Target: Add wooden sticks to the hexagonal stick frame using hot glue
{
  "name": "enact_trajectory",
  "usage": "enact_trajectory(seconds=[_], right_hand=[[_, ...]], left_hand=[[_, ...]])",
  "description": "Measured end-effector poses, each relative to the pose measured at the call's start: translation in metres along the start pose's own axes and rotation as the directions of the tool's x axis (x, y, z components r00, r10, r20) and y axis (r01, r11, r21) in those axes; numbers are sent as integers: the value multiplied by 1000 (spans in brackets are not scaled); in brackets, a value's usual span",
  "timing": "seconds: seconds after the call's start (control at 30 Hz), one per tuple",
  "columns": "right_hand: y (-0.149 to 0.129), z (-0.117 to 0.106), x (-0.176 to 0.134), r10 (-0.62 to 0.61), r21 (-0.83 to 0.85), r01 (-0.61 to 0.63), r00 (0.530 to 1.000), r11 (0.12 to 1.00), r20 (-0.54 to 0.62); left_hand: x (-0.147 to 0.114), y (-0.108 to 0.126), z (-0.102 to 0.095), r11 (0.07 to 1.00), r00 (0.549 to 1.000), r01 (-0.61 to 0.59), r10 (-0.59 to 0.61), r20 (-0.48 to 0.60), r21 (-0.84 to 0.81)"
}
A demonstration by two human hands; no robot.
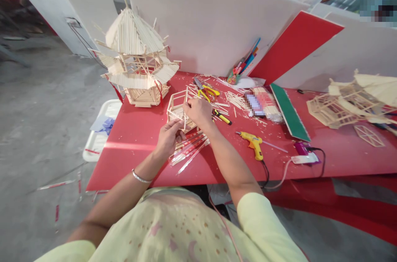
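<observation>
A small open frame of thin wooden sticks (175,100) stands on the red table in front of me. My left hand (169,138) is closed at its near side, thumb and fingers pinched by the frame's lower part; what lies between the fingertips is hard to see. Above it, my right hand (200,112) is closed in a pinch on a thin upright wooden stick at the frame, and it hides part of the frame. Under both hands lie clear-and-red plastic packets of sticks (189,150). A finished-looking stick pagoda (135,67) with red tassels rises behind on the left.
Yellow-handled pliers (208,90), a yellow-black utility knife (222,117) and loose sticks (235,99) lie beyond my right hand. A yellow glue gun (252,143) with its cord, a green board (290,113) and another stick model (347,101) are to the right. A white partition (201,18) stands behind.
</observation>
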State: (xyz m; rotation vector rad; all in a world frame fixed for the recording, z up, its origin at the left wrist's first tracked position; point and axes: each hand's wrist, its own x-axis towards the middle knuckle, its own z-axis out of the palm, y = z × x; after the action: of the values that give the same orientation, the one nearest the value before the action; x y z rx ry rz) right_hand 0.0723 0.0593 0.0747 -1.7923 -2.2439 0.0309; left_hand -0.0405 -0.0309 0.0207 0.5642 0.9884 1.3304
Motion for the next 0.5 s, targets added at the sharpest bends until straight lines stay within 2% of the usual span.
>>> enact_trajectory(seconds=[0.5], right_hand=[[-2, 0, 0, 12, 4, -12, 1000, 1000, -4]], left_hand=[[-2, 0, 0, 1000, 1000, 1, -1, -1, 5]])
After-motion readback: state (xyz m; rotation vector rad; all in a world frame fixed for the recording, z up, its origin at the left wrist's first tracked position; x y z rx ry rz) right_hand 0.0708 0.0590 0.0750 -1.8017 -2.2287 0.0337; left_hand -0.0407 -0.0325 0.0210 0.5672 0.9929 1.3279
